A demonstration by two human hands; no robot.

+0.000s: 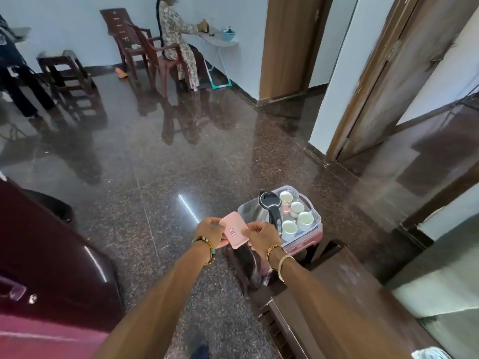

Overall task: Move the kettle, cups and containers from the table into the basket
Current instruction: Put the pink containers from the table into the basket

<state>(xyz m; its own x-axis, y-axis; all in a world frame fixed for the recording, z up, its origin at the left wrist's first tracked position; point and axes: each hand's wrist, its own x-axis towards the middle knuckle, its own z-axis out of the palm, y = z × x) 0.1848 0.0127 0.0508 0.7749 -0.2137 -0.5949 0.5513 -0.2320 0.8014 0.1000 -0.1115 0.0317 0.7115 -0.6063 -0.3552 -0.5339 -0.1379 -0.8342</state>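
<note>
Glossy speckled granite floor [160, 156], pale walls [64, 27], brown plastic chairs [134, 45], wooden doorframes [287, 45].

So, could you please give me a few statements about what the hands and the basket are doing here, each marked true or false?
1. Both hands hold the flat pink plastic container. True: left hand and right hand grip opposite ends.
2. The steel kettle with the black handle lies in the pale plastic basket. True.
3. The basket holds two white cups. False: four white cups show.
4. The basket sits on the floor. False: it rests on a reddish stool.
5. The pink container is inside the basket. False: it is held beside it.
</note>
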